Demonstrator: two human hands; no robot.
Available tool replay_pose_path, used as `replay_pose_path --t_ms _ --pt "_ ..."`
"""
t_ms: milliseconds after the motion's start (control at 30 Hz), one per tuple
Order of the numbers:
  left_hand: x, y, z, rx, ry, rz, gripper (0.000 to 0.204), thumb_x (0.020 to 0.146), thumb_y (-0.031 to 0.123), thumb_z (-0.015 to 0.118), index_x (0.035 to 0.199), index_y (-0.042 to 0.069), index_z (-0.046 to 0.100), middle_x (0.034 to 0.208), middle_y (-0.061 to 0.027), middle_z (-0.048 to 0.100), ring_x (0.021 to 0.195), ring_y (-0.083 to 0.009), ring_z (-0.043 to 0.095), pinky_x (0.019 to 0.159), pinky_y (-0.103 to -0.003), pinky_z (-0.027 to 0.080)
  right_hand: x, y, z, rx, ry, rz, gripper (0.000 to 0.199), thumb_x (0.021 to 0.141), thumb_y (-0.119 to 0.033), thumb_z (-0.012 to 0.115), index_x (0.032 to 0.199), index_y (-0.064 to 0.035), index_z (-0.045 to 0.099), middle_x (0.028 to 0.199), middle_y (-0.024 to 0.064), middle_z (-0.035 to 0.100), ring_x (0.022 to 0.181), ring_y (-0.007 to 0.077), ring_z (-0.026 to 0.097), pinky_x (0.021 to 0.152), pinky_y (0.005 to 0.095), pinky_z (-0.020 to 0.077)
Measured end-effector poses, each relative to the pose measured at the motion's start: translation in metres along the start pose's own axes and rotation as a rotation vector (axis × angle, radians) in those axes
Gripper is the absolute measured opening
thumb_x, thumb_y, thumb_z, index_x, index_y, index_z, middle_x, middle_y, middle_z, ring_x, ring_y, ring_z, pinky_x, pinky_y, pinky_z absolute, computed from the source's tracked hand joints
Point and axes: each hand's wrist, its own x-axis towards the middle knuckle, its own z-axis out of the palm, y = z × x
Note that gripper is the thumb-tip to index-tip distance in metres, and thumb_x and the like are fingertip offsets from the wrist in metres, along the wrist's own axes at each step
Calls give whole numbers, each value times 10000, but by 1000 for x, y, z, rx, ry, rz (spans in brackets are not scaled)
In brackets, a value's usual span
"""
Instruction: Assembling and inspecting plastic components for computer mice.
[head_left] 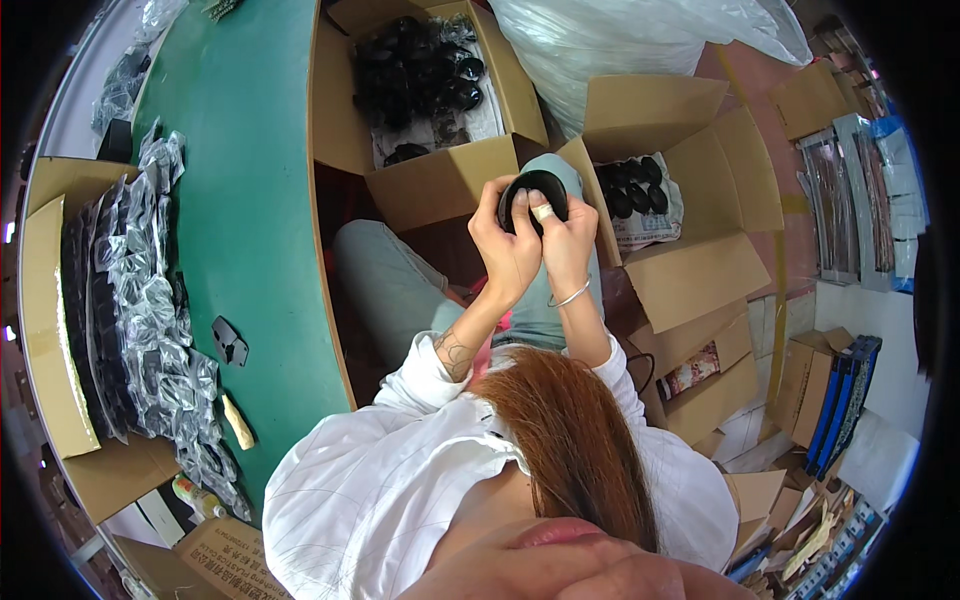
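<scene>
Between my two hands is a glossy black rounded piece (543, 180) with a hollow, cup-like face turned up; its exact kind is unclear. My left hand (500, 238) wraps round its left side. From the other side my right hand (572, 232), with a pale wrap on the thumb, grips it too. Both thumbs press inside the hollow, while the fingers behind are mostly hidden. The piece is held above my knee, between two open cartons. Beyond it, the far carton (440, 165) holds many black rounded parts (415, 75). Several similar black ovals (630, 185) sit in the right carton (680, 280).
A green table (255, 250) runs along my left, bearing a small dark flat part (230, 342) and a pale stick-like tool (238, 425). Plastic-wrapped parts (150, 300) fill a carton at its left edge. A large clear plastic bag (620, 45) lies beyond the right carton.
</scene>
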Motion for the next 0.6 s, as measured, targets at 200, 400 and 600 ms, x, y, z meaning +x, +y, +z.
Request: replay_pose_path --t_ms 200,400,600 --pt "3 1 1 -191 99 -122 102 886 33 551 958 -23 595 854 -103 652 734 -156 564 710 -268 478 -7 3 6 209 -54 -33 183 860 -118 659 901 60 663 735 99 671 591 151 522 590 266 460" --pt "4 16 -2 -292 47 -232 105 904 61 575 967 -16 608 879 -79 648 775 -136 556 738 -249 468 -10 -4 5 -61 71 -134 187 882 -127 646 939 51 655 792 125 686 624 179 568 627 277 483" --pt "9 19 -11 -256 -76 -294 104 890 53 595 967 -15 614 850 -68 643 749 -117 545 719 -233 457 -13 -14 3 -150 87 -214 192 877 -130 655 933 54 660 785 129 694 628 180 581 622 278 485"
